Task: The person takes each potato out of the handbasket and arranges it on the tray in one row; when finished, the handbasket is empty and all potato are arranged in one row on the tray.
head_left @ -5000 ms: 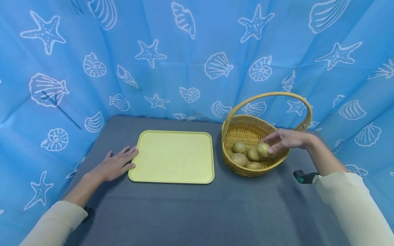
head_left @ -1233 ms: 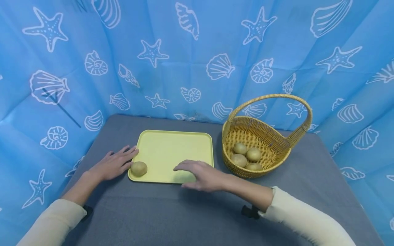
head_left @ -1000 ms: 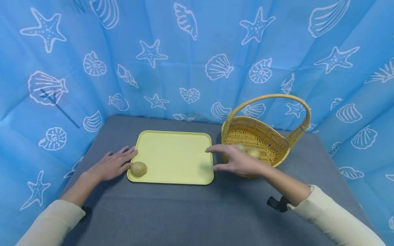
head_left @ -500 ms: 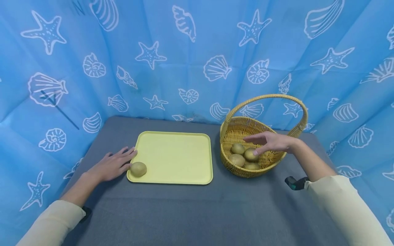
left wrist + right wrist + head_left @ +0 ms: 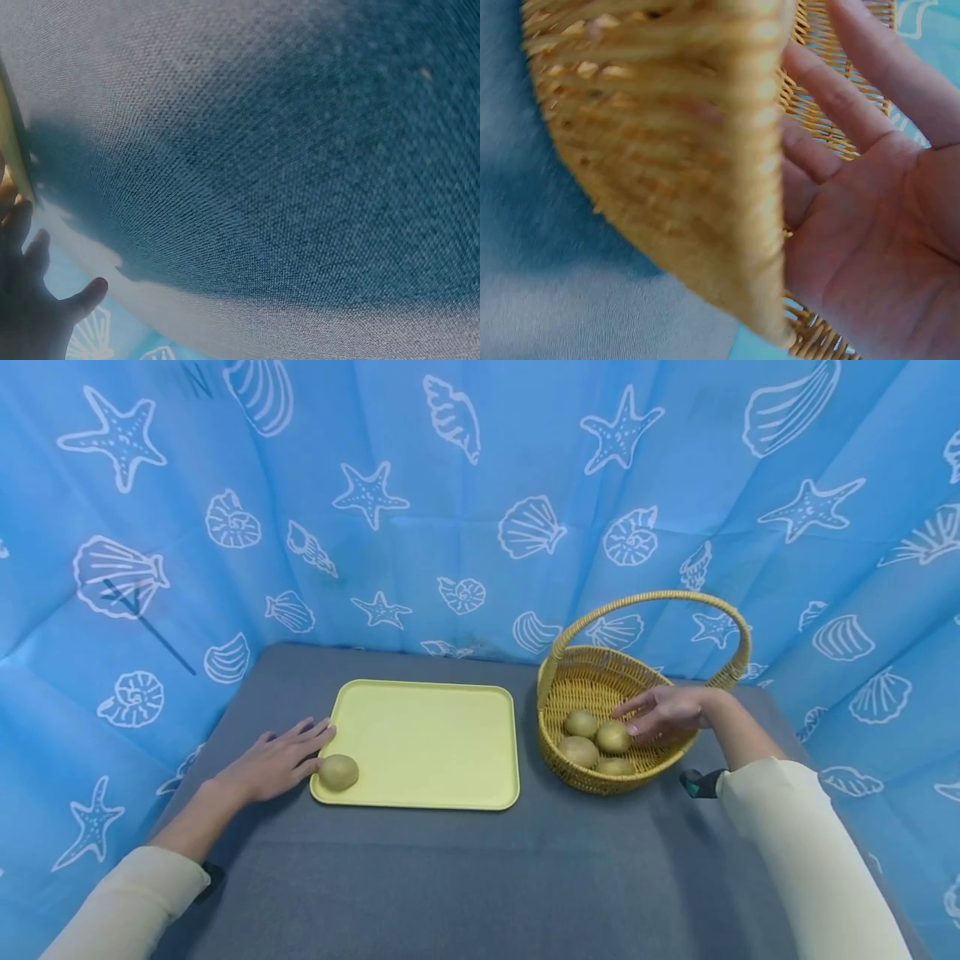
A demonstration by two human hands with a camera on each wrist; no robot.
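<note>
My left hand (image 5: 273,767) lies with fingers spread at the left edge of a pale yellow tray (image 5: 427,743), fingertips on its rim. By its thumb, a potato (image 5: 339,772) sits in the tray's near left corner. My right hand (image 5: 667,710) reaches into a wicker basket (image 5: 558,760), thumb and fingers apart beside the nearest potato (image 5: 612,737). Several more potatoes (image 5: 579,751) lie around that one. In the right wrist view, the basket's wall (image 5: 667,165) hides the fingertips of the right hand (image 5: 877,195).
The basket's tall handle (image 5: 652,597) arches up over the right hand. A grey cloth (image 5: 450,885) covers the table. Behind and at both sides hangs a blue curtain (image 5: 450,485) with white shell and starfish prints.
One potato has gone from the basket to the tray's corner with the right hand. That hand then moved back right, into the basket, lowering beside another potato. The left hand stayed put.
</note>
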